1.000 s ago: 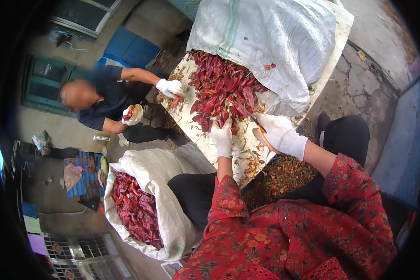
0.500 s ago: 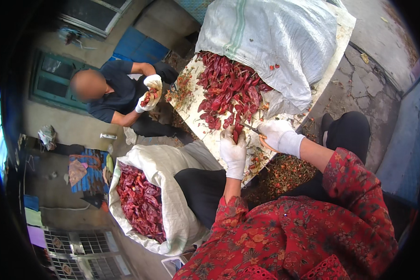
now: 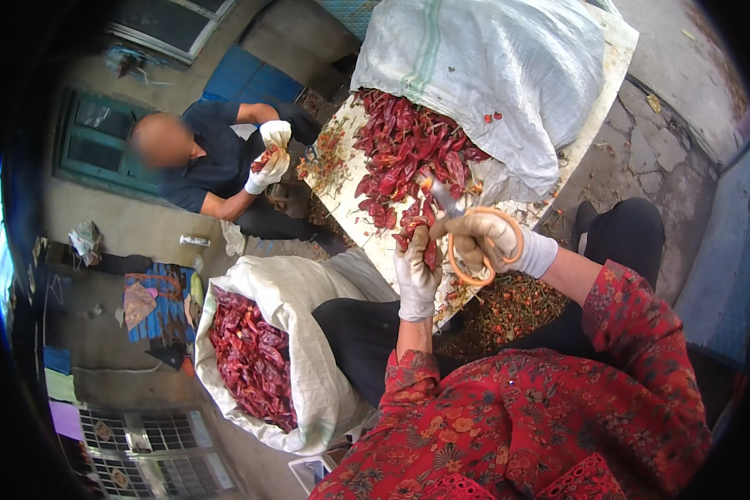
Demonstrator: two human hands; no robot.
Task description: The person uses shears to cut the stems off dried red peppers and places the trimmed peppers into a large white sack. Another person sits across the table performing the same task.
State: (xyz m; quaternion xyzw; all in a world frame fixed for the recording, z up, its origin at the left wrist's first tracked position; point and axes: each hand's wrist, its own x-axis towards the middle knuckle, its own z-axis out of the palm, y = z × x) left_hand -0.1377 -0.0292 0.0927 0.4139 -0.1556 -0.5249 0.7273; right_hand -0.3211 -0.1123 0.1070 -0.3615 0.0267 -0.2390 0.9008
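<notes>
My left hand [image 3: 417, 279], gloved in white, grips dried red peppers [image 3: 416, 225] over the front of the pale board [image 3: 360, 235]. Just right of them, my right hand [image 3: 496, 240] is closed on scissors with orange handles [image 3: 467, 279]; the raised blades are smeared by motion beside an orange stem end. A loose pile of dried peppers [image 3: 404, 137] lies beyond, spilling from under a large white woven sack [image 3: 500, 58]. Stem scraps [image 3: 329, 150] are scattered on the board.
A co-worker [image 3: 217, 167] at the left holds pepper pieces in gloved hands. An open sack of peppers [image 3: 250, 358] stands by my left leg. Trimmings [image 3: 508, 312] cover the ground below the board. A blue panel [image 3: 725, 250] borders the right.
The scissors have turned, raising their blades and showing both handle loops, as my left hand lifted peppers beside them. The co-worker's hands came together and raised.
</notes>
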